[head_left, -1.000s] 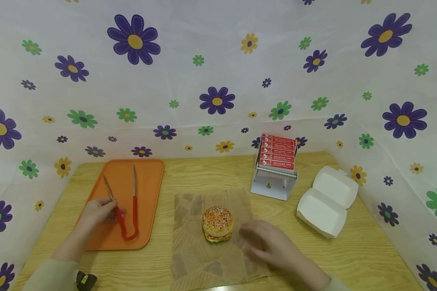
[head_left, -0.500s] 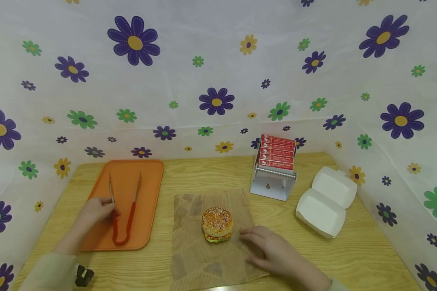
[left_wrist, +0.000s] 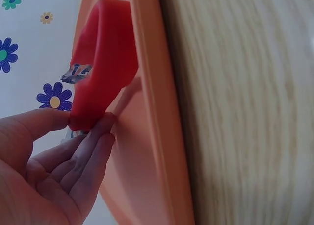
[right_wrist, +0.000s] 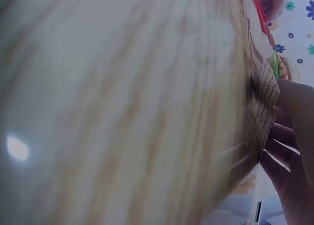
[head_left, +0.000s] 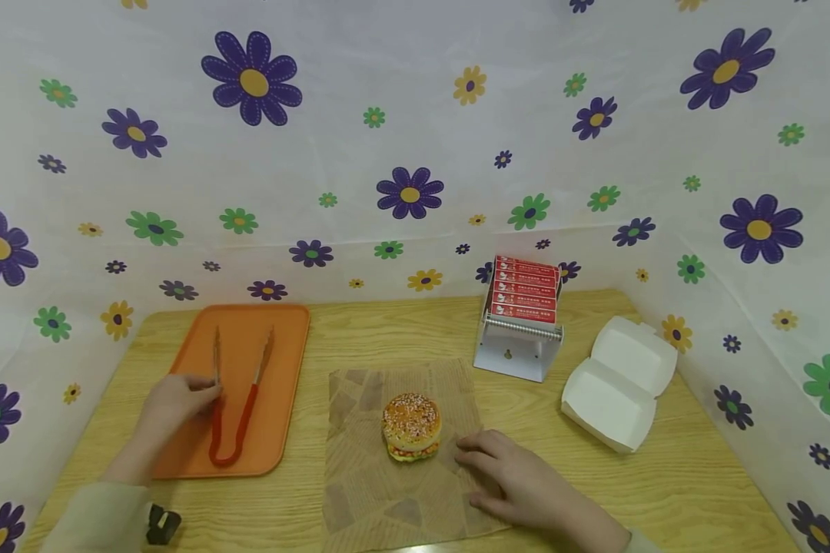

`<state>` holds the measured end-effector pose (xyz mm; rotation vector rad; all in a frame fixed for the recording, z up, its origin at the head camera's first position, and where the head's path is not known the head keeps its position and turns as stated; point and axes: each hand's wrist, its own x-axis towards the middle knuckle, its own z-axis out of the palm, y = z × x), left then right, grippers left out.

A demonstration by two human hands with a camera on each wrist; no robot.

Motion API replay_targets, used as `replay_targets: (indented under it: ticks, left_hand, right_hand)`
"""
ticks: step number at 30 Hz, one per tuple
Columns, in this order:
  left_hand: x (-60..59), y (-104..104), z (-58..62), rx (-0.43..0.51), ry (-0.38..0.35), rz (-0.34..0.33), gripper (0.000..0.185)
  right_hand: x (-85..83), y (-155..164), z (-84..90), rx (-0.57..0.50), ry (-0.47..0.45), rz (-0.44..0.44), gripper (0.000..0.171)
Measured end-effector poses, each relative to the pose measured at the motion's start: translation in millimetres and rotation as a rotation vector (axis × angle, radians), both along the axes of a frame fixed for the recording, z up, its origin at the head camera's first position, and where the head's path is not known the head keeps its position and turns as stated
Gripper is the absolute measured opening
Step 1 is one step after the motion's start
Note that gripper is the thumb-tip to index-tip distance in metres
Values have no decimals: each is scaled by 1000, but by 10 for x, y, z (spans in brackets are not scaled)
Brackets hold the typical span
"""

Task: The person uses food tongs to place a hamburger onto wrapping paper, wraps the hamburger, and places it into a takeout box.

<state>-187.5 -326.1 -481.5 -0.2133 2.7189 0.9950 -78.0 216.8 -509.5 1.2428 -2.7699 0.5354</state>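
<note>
We are seeing the brown paper [head_left: 366, 491] lying unfolded, the right hand [head_left: 515, 480] lying over its right edge, thumb apart from index finger. The orange tray [head_left: 266, 438] is sitting leftward; the white box [head_left: 612, 403] is standing open. The left hand [head_left: 173, 403] is pinching the tongs [head_left: 227, 459] over the tray, their release remaining, we are judging. The burger [head_left: 411, 422] is already resting uncovered on the paper.

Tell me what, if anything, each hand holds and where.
The left hand pinches the tongs by one red handle, near the metal. Whether the right hand grips the edge of the paper cannot be told.
</note>
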Motion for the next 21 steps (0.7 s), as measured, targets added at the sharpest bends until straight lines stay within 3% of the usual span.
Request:
replay_targets:
  ticks: [11, 21]
  left_hand:
    - [46, 27, -19, -40, 35, 31, 46]
    - [105, 98, 7, -22, 157, 91, 38]
  right_hand:
    - [-3, 7, -10, 19, 13, 1, 51]
    - [-8, 7, -23, 29, -4, -10, 52]
